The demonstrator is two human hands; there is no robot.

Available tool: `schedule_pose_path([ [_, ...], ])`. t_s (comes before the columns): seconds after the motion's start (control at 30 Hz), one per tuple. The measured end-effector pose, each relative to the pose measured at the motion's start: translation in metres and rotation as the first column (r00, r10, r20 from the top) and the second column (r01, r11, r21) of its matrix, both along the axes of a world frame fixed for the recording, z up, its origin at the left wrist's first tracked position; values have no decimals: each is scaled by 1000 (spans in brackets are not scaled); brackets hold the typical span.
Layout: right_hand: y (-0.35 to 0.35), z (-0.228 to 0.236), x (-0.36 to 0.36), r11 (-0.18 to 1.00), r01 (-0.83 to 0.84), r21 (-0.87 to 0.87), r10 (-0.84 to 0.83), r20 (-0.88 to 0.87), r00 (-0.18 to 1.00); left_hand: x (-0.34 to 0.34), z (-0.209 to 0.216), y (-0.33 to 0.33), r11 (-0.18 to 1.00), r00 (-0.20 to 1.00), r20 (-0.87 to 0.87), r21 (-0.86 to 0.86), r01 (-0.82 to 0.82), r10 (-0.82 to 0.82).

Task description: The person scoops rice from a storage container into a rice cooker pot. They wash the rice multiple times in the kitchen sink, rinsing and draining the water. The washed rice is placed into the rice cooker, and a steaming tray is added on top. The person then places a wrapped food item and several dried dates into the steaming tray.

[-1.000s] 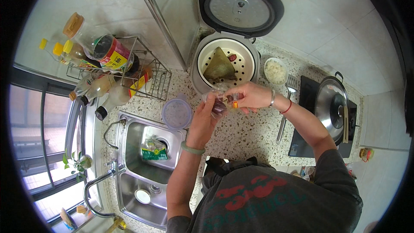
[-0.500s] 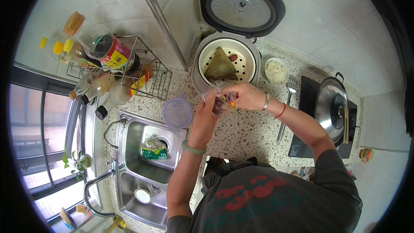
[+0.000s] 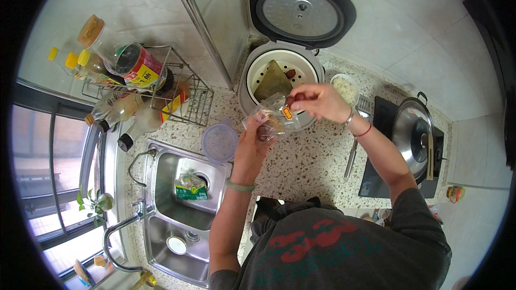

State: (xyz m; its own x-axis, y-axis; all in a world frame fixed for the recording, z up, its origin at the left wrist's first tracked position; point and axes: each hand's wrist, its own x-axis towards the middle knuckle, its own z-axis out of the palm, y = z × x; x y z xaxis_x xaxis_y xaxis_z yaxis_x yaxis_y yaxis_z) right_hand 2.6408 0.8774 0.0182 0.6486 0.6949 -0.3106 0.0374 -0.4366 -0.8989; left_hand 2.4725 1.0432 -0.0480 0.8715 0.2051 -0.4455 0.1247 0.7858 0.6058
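My left hand [image 3: 250, 147] grips a clear plastic bag [image 3: 278, 124] with a small orange-red label and a few dark red pieces inside. Pinched in the fingertips of my right hand [image 3: 325, 102], just right of the bag's mouth, are dark red dates [image 3: 299, 97]; the exact number is hard to make out. Both hands are over the near rim of an open rice cooker [image 3: 245, 87]. Its cream steamer basket [image 3: 308, 65], dotted with holes, holds a leaf-wrapped rice dumpling [image 3: 273, 81] and a red date [image 3: 291, 74]. The bag and right hand hide the basket's near side.
The cooker's raised lid [image 3: 301, 13] leans back. A bowl of white grains [image 3: 345, 84], a metal turner [image 3: 350, 160] and a lidded wok [image 3: 413, 134] on a black hob stand right. Left are a round plastic lid [image 3: 220, 143], the double sink [image 3: 180, 220] and a bottle rack [image 3: 199, 94].
My right hand has come out of the bag and moved up and right, with red dates now showing in its fingers. The bag hangs more open in my left hand.
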Motion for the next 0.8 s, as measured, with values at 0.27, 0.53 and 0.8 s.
schedule_pose_path([
  [0.27, 37, -49, 73, 815, 199, -545, 350, 736, 580, 1, 2, -2, 999, 999, -32, -38, 37, -38],
  [0.53, 55, -72, 91, 827, 191, -529, 379, 775, 506, -6, -4, -2, 995, 998, -34, -91, 46, -49],
  [0.8, 27, -58, 64, 792, 146, -593, 458, 736, 499, -7, -1, -4, 995, 996, -44, -62, 78, -81],
])
